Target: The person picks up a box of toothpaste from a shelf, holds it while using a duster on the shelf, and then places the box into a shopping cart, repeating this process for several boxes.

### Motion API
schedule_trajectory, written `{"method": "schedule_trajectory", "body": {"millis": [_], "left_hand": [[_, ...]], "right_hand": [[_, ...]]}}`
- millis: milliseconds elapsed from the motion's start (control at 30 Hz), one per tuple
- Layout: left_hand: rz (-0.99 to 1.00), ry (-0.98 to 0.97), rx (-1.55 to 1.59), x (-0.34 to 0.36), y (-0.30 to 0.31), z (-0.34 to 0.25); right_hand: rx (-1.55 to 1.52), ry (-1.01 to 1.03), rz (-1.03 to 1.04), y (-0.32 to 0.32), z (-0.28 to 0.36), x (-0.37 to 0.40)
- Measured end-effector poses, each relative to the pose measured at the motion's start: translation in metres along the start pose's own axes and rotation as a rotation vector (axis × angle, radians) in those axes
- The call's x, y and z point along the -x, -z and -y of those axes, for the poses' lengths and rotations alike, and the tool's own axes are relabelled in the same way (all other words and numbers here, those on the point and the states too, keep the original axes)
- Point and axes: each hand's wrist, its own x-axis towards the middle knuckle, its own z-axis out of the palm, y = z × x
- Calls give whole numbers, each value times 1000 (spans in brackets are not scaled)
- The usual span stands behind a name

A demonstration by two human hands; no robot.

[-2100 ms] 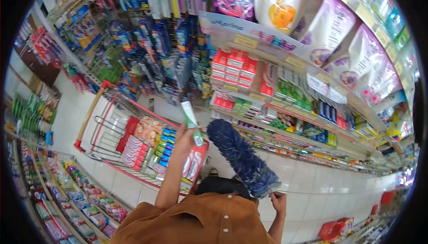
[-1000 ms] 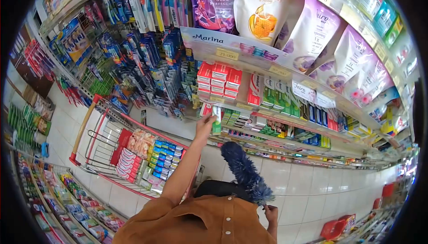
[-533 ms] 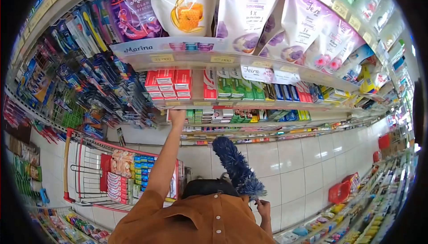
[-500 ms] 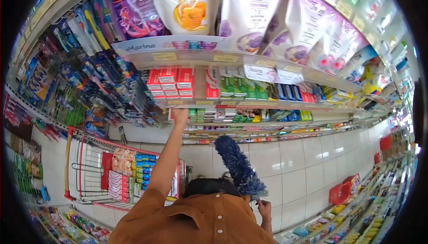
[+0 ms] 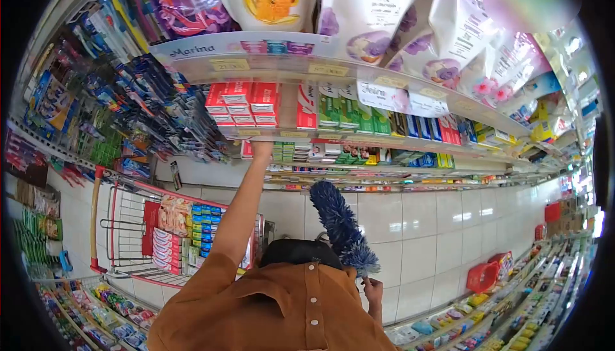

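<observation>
My left hand (image 5: 261, 148) reaches into a lower shelf, its fingers hidden under the shelf edge above. Beside it on that shelf stand small green and white boxes (image 5: 291, 151). Stacked red and white boxes (image 5: 242, 102) sit on the shelf just above, with a gap to their right. Low at my right side, my right hand (image 5: 372, 289) is closed on the handle end of a fluffy blue duster (image 5: 343, 223). The duster points up and forward over the floor.
A shopping cart (image 5: 115, 226) loaded with boxed goods stands at my left. Large pouches (image 5: 375, 14) fill the upper shelf. Toothbrush packs (image 5: 154, 104) hang at the left. A red basket (image 5: 482, 276) is on the tiled floor (image 5: 416, 223) at the right, near another shelf row.
The view has shifted slightly, so the shelves appear closer and higher. My left hand stays inside the lower shelf. The duster remains in my right hand, at nearly the same angle.
</observation>
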Motion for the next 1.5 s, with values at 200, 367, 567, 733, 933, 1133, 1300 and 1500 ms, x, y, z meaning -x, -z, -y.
{"method": "schedule_trajectory", "body": {"millis": [200, 367, 567, 733, 933, 1133, 1300, 1500], "left_hand": [[-184, -185, -199, -3, -10, 11], [-278, -295, 296, 77, 14, -72], [-207, -160, 494, 181, 74, -48], [-377, -93, 308, 244, 144, 63], [-650, 36, -345, 296, 252, 158], [-613, 249, -642, 312, 314, 236], [-585, 318, -607, 315, 329, 227], [-758, 164, -744, 300, 330, 219]], "right_hand": [[-61, -110, 77, 8, 17, -9], [-18, 40, 88, 21, 32, -5], [77, 18, 204, 18, 47, -26], [187, -136, 219, 41, 57, -34], [412, -141, 350, 12, 128, -26], [447, -199, 367, 15, 108, -44], [520, -57, 348, 19, 93, -50], [511, 111, 365, 35, 50, -56]]}}
